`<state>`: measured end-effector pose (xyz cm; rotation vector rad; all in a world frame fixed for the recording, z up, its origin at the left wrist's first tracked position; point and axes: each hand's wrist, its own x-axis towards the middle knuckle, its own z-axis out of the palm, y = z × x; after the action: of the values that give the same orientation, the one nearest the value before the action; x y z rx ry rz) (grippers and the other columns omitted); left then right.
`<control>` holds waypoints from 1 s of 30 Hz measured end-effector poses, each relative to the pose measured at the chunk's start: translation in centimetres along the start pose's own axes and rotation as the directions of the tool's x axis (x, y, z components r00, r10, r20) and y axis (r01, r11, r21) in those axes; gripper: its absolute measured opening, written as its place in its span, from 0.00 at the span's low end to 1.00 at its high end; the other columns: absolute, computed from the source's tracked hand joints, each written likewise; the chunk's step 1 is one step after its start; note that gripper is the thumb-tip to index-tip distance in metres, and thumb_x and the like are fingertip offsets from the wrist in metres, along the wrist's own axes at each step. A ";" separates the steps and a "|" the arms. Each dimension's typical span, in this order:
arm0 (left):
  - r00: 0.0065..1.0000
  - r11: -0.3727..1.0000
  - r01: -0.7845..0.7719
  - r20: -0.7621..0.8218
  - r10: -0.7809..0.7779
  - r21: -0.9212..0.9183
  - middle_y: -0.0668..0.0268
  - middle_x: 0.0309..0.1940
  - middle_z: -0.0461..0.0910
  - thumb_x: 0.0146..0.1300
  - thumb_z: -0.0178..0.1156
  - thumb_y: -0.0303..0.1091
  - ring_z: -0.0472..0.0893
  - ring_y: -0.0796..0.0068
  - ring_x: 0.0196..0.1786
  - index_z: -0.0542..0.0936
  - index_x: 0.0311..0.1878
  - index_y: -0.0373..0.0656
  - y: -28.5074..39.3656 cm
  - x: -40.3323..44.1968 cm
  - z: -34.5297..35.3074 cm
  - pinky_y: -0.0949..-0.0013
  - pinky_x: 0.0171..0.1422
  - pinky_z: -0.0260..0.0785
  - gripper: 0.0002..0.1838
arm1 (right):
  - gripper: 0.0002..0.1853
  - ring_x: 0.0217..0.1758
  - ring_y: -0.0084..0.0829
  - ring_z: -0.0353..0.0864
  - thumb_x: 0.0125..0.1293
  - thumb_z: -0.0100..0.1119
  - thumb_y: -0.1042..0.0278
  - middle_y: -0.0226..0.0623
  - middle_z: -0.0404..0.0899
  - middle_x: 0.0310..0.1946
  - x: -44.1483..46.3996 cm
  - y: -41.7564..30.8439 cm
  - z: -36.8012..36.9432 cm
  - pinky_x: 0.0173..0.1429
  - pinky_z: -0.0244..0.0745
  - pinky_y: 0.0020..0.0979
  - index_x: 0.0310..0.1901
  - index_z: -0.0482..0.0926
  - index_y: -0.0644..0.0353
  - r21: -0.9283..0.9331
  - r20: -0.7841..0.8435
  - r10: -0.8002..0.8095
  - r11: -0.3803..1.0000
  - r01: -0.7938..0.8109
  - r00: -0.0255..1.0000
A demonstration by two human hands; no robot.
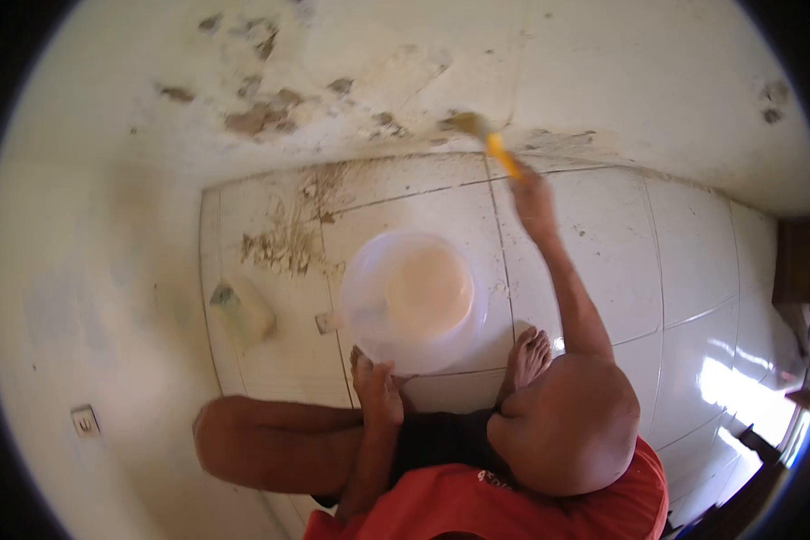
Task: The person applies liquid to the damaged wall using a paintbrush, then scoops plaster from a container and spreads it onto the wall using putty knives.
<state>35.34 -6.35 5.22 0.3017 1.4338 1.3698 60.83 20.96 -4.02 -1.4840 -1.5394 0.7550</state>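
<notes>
While right hand point(533, 205) grips yellow-handled tool point(499, 154), brownish head point(469, 125) looks blurred

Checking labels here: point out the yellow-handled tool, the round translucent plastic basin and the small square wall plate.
Yellow-handled tool point(499, 154): head view, on the handle.
Round translucent plastic basin point(364, 301): head view, on its bare side.
Small square wall plate point(85, 421): head view, at its centre.

Blurred yellow-hndl tool point(499, 155) tilted at patchy wall point(621, 90), translucent rnd tub point(366, 306) upright on tiled flr point(594, 270).
</notes>
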 end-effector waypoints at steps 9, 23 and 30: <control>0.995 0.995 0.102 0.012 -0.101 -0.008 0.62 0.45 0.73 0.62 0.61 0.27 0.80 0.67 0.47 0.70 0.55 0.36 -0.5 1.2 2.8 0.55 0.44 0.84 0.19 | 0.25 0.36 0.27 0.74 0.66 0.55 0.75 0.38 0.76 0.34 -7.1 -15.5 -16.8 0.46 0.73 0.33 0.65 0.76 0.61 -0.168 0.349 0.028 0.985 0.034 0.937; 0.939 0.908 -0.135 0.345 -0.011 0.396 0.49 0.57 0.67 0.54 0.69 0.38 0.71 0.57 0.63 0.71 0.59 0.31 -8.5 3.6 12.6 0.65 0.64 0.67 0.32 | 0.26 0.59 0.42 0.75 0.72 0.56 0.59 0.48 0.75 0.58 -12.2 -6.3 -21.6 0.62 0.71 0.42 0.69 0.70 0.56 -0.480 0.072 0.100 0.875 -0.053 0.992; 0.799 0.944 0.042 0.556 -0.229 0.328 0.48 0.48 0.64 0.50 0.71 0.32 0.81 0.54 0.38 0.69 0.42 0.27 -10.8 1.7 21.2 0.63 0.22 0.81 0.24 | 0.35 0.54 0.39 0.80 0.70 0.55 0.51 0.46 0.77 0.57 -18.3 3.5 -31.3 0.49 0.80 0.45 0.74 0.62 0.57 -0.054 0.124 0.603 0.797 -0.602 0.788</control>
<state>56.56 3.53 0.52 0.7411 1.0961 0.8191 88.82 -0.76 4.36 -2.0022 -1.1463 1.2367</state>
